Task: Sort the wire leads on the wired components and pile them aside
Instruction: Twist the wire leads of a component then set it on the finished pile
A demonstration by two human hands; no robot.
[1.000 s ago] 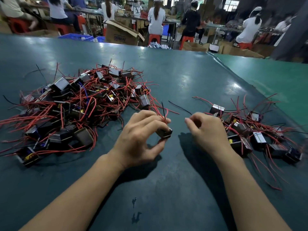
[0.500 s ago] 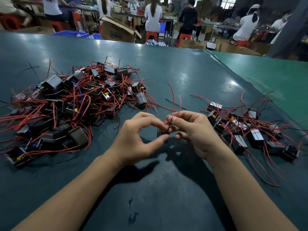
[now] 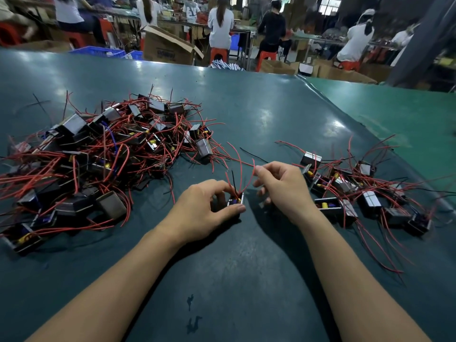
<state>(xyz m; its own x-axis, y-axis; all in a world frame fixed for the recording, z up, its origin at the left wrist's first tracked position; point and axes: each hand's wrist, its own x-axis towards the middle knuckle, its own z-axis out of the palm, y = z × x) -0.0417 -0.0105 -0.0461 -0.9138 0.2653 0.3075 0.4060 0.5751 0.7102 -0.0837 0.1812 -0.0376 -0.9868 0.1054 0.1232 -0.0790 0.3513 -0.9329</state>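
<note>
On the green table (image 3: pixel 246 267), a big pile of wired components (image 3: pixel 98 156) lies at the left and a smaller pile (image 3: pixel 365 193) at the right. Between them the left hand (image 3: pixel 204 213) grips one component (image 3: pixel 235 201) with curled thumb and fingers. The right hand (image 3: pixel 283 191), raised just beside, pinches its red lead (image 3: pixel 249 181) at the tip.

Cardboard box (image 3: pixel 165 46): we saw dark print on its side, well beyond the fingers, too blurred to read.
</note>
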